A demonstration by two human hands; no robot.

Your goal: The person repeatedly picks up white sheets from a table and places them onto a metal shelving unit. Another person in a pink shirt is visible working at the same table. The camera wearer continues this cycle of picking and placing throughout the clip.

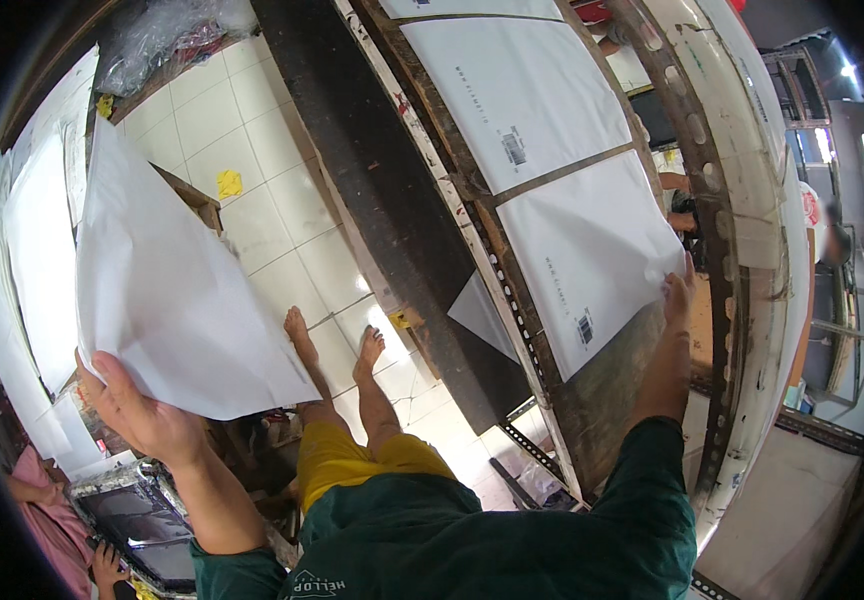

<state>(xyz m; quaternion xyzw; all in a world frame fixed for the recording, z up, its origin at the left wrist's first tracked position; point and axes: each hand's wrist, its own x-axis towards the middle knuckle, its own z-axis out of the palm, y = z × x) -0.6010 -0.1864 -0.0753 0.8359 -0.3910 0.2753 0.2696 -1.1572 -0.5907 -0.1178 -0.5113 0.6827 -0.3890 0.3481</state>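
My left hand [147,415] grips the lower edge of a large white sheet [172,290], with the thumb on the near face and the fingers mostly hidden behind it. The sheet hangs tilted over the floor, beside a stack of white sheets [37,260]. On the right, my right hand [680,295] pinches the corner of a printed white sheet [592,230] with small dark print and a barcode-like block. That corner is lifted and creased, while the rest lies on the long dark board [607,375]. Farther along the board lies another printed white sheet [522,90].
A dark shelf [382,190] runs alongside the board, with a white piece [484,318] sticking out above it. A perforated rail [717,200] borders the far side. Yellow scrap [229,183] lies on the tiled floor. Another person's pink clothing [37,500] shows beside a dark-panelled frame [137,515].
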